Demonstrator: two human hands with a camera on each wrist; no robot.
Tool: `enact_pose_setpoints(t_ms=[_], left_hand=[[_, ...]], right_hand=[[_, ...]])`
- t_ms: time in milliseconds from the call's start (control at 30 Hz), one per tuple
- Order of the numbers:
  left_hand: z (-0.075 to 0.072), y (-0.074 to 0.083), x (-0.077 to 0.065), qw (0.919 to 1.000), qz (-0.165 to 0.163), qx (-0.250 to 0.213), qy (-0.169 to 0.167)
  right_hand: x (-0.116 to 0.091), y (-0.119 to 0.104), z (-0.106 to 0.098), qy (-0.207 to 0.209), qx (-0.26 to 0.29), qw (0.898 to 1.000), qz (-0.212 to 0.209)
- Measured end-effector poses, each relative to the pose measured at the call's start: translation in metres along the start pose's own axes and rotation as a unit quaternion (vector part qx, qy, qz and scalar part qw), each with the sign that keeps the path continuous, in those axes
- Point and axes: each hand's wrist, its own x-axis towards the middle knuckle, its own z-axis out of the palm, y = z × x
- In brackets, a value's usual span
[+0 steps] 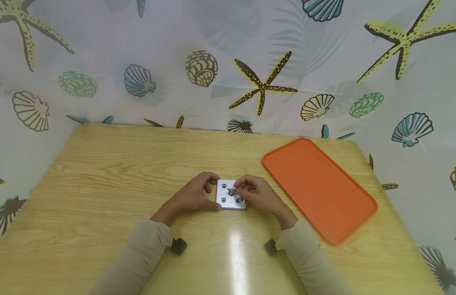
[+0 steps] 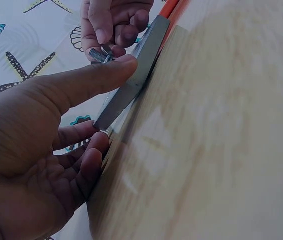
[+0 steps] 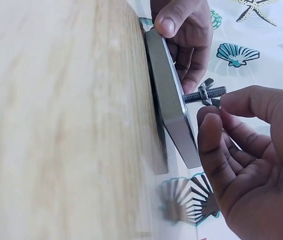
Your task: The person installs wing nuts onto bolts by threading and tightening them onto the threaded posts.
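A square silvery metal plate [image 1: 230, 202] with several holes lies flat on the table. From its face rises a threaded stud [image 3: 220, 91], which carries a wing nut [image 3: 205, 94] partway along. My left hand [image 1: 194, 193] grips the plate by its left side, thumb at the near corner and fingers at the far one. My right hand [image 1: 262, 196] pinches one wing of the nut between thumb and fingertips, above the plate. In the head view, the right fingers partly cover the plate's right side.
To the right on the wooden table [image 1: 113, 176] lies an orange tray [image 1: 320, 190], slanted, near my right forearm. Behind the table hangs a cloth [image 1: 169, 37] printed with shells and starfish. Small dark devices [image 1: 179, 246] sit at both wrists.
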Motion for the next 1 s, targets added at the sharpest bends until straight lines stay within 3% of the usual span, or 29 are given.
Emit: enact_pose_setpoints(t_ms=[400, 1000], left_hand=[[-0.0001, 0.0005, 0.0005, 1.0000, -0.004, -0.003, -0.002], [-0.0010, 0.0014, -0.0014, 1.0000, -0.001, -0.005, -0.006]], right_hand=[[0.0004, -0.0004, 0.0014, -0.011, 0.014, 1.000, 0.012], [0.0022, 0.0032, 0.0018, -0.023, -0.006, 0.999, -0.021]])
